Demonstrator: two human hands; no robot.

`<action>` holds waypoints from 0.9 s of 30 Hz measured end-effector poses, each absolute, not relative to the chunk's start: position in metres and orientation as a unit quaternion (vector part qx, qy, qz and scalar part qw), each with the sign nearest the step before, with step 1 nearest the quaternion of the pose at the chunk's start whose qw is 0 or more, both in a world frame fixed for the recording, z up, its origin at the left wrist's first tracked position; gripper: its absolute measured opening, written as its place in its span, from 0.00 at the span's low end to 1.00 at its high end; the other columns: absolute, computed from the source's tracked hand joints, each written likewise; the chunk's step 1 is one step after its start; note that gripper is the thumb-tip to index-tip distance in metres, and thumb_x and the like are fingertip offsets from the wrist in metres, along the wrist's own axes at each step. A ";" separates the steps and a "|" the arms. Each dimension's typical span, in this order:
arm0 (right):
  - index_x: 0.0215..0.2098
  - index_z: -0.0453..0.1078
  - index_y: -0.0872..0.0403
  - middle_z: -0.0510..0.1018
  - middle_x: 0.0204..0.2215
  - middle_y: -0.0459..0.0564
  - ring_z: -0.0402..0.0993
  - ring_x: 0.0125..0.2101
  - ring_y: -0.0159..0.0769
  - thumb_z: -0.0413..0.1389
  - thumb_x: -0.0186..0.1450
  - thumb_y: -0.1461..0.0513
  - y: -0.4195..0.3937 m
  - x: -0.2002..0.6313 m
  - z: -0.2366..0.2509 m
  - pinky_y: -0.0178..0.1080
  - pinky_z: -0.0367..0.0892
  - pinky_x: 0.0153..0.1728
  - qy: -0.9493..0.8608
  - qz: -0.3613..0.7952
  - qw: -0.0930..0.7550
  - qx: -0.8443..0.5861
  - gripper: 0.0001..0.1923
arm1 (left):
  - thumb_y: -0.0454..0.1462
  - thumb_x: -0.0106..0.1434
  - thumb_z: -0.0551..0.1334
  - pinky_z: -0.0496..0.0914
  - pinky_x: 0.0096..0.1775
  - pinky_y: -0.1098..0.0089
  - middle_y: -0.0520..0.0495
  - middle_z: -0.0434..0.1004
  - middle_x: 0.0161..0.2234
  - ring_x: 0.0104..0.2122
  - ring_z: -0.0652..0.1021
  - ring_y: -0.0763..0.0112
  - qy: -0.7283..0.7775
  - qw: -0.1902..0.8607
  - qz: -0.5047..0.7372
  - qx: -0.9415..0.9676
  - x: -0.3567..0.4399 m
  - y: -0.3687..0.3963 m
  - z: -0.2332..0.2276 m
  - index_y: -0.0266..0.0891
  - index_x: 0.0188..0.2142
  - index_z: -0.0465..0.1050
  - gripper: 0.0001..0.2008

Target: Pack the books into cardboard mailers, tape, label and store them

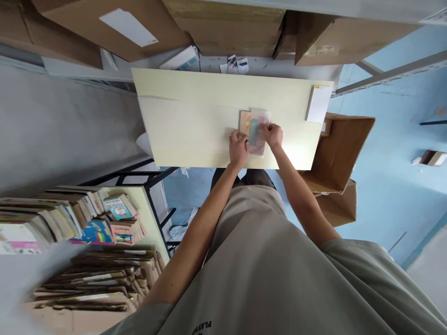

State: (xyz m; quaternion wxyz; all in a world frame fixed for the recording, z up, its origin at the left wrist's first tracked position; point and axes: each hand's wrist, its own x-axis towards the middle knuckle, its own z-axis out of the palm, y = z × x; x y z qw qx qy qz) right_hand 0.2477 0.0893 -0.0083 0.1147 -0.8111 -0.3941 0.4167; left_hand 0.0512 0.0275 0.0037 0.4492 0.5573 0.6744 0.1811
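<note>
A pale yellow table (181, 121) stands in front of me. On it lies a small colourful booklet in a clear plastic sleeve (257, 132), partly over a tan cardboard piece (243, 122). My left hand (238, 149) presses on the packet's left edge, fingers curled on it. My right hand (273, 135) grips its right edge. Both hands touch the packet close to the table's near edge.
A white pad (318, 103) lies at the table's right end. An open cardboard box (340, 149) stands on the blue floor to the right. Large cartons (226, 28) line the far side. Stacks of books (87, 218) and flattened cardboard (94, 279) fill a shelf at left.
</note>
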 end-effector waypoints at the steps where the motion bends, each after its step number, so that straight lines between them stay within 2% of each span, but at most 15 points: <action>1: 0.33 0.74 0.46 0.89 0.37 0.60 0.90 0.47 0.59 0.63 0.75 0.44 0.093 0.247 -0.007 0.60 0.84 0.56 -0.391 0.420 0.106 -0.812 0.19 | 0.31 0.71 0.71 0.67 0.79 0.36 0.32 0.67 0.75 0.77 0.70 0.33 0.670 0.454 0.167 0.563 0.052 0.025 0.005 0.45 0.51 0.82 0.11; 3: 0.32 0.73 0.46 0.87 0.33 0.56 0.91 0.41 0.57 0.63 0.75 0.48 0.099 0.244 -0.003 0.59 0.85 0.54 -0.387 0.425 0.108 -0.811 0.17 | 0.33 0.65 0.78 0.63 0.80 0.30 0.28 0.57 0.83 0.82 0.62 0.24 0.651 0.470 0.133 0.581 0.056 0.015 0.008 0.42 0.62 0.80 0.27; 5: 0.33 0.73 0.46 0.85 0.29 0.52 0.90 0.34 0.53 0.64 0.76 0.50 0.102 0.241 0.001 0.57 0.86 0.52 -0.380 0.437 0.117 -0.807 0.16 | 0.37 0.58 0.85 0.60 0.80 0.26 0.25 0.44 0.88 0.85 0.52 0.16 0.628 0.486 0.112 0.597 0.060 0.003 0.010 0.40 0.74 0.72 0.47; 7: 0.36 0.74 0.47 0.83 0.26 0.49 0.88 0.29 0.49 0.65 0.77 0.48 0.102 0.238 0.006 0.56 0.87 0.48 -0.374 0.454 0.125 -0.799 0.16 | 0.42 0.58 0.87 0.58 0.81 0.25 0.24 0.40 0.89 0.87 0.47 0.17 0.622 0.487 0.124 0.600 0.063 -0.010 0.012 0.40 0.81 0.64 0.57; 9: 0.44 0.77 0.49 0.83 0.27 0.48 0.87 0.28 0.47 0.65 0.78 0.43 0.101 0.240 0.014 0.54 0.88 0.45 -0.384 0.485 0.135 -0.774 0.19 | 0.45 0.69 0.80 0.55 0.84 0.29 0.26 0.45 0.89 0.88 0.49 0.27 0.629 0.475 0.157 0.595 0.062 -0.020 0.011 0.42 0.83 0.63 0.49; 11: 0.58 0.77 0.52 0.86 0.33 0.52 0.89 0.33 0.49 0.65 0.78 0.37 0.102 0.248 0.027 0.55 0.90 0.45 -0.438 0.509 0.138 -0.728 0.29 | 0.44 0.80 0.67 0.55 0.85 0.35 0.31 0.52 0.88 0.89 0.53 0.38 0.635 0.469 0.192 0.583 0.057 -0.026 0.009 0.45 0.82 0.66 0.36; 13: 0.73 0.72 0.53 0.90 0.46 0.60 0.91 0.47 0.56 0.69 0.74 0.33 0.108 0.261 0.043 0.59 0.89 0.54 -0.551 0.484 0.122 -0.669 0.44 | 0.44 0.85 0.59 0.57 0.85 0.39 0.34 0.56 0.88 0.88 0.56 0.44 0.632 0.477 0.216 0.571 0.050 -0.029 0.007 0.46 0.82 0.68 0.30; 14: 0.78 0.69 0.53 0.88 0.56 0.65 0.88 0.58 0.62 0.71 0.72 0.33 0.115 0.268 0.051 0.63 0.87 0.61 -0.619 0.449 0.108 -0.635 0.50 | 0.45 0.85 0.57 0.57 0.85 0.40 0.34 0.57 0.88 0.88 0.57 0.45 0.629 0.484 0.224 0.566 0.045 -0.030 0.006 0.47 0.82 0.69 0.30; 16: 0.82 0.68 0.48 0.76 0.75 0.66 0.71 0.78 0.69 0.74 0.70 0.34 0.137 0.276 0.064 0.71 0.75 0.74 -0.734 0.379 0.080 -0.558 0.53 | 0.49 0.86 0.55 0.58 0.85 0.41 0.36 0.59 0.87 0.88 0.59 0.47 0.620 0.500 0.237 0.557 0.038 -0.030 0.005 0.48 0.81 0.70 0.30; 17: 0.81 0.72 0.45 0.72 0.79 0.63 0.64 0.82 0.70 0.75 0.70 0.36 0.151 0.277 0.068 0.73 0.69 0.78 -0.768 0.367 0.069 -0.520 0.49 | 0.50 0.86 0.55 0.59 0.85 0.42 0.37 0.61 0.87 0.87 0.60 0.47 0.617 0.506 0.245 0.550 0.035 -0.030 0.005 0.49 0.81 0.71 0.30; 18: 0.76 0.77 0.44 0.73 0.79 0.60 0.61 0.83 0.71 0.76 0.70 0.38 0.166 0.276 0.070 0.75 0.66 0.79 -0.786 0.375 0.061 -0.488 0.43 | 0.53 0.86 0.55 0.59 0.85 0.43 0.38 0.62 0.86 0.87 0.61 0.48 0.618 0.512 0.255 0.540 0.033 -0.030 0.006 0.49 0.80 0.72 0.30; 20: 0.62 0.88 0.45 0.82 0.69 0.57 0.71 0.78 0.70 0.78 0.70 0.42 0.198 0.268 0.068 0.76 0.69 0.77 -0.776 0.431 0.054 -0.458 0.29 | 0.56 0.86 0.55 0.62 0.84 0.47 0.38 0.67 0.84 0.85 0.65 0.49 0.623 0.521 0.282 0.510 0.031 -0.031 0.010 0.49 0.79 0.74 0.31; 22: 0.49 0.90 0.48 0.89 0.53 0.55 0.82 0.67 0.67 0.80 0.69 0.46 0.227 0.257 0.061 0.73 0.77 0.70 -0.733 0.490 0.052 -0.469 0.19 | 0.58 0.86 0.55 0.66 0.81 0.49 0.36 0.73 0.80 0.82 0.72 0.49 0.636 0.525 0.317 0.468 0.030 -0.034 0.015 0.47 0.76 0.77 0.31; 24: 0.43 0.89 0.50 0.89 0.41 0.51 0.87 0.57 0.61 0.80 0.69 0.48 0.249 0.245 0.053 0.66 0.82 0.63 -0.688 0.527 0.051 -0.496 0.16 | 0.58 0.86 0.58 0.72 0.77 0.50 0.32 0.81 0.74 0.75 0.80 0.47 0.661 0.522 0.342 0.416 0.029 -0.040 0.020 0.43 0.72 0.79 0.30; 27: 0.41 0.87 0.51 0.87 0.34 0.49 0.87 0.48 0.53 0.81 0.67 0.49 0.265 0.224 0.040 0.57 0.85 0.56 -0.650 0.533 0.076 -0.536 0.17 | 0.55 0.85 0.62 0.80 0.65 0.52 0.29 0.89 0.61 0.62 0.88 0.47 0.720 0.508 0.325 0.344 0.028 -0.046 0.022 0.39 0.63 0.82 0.25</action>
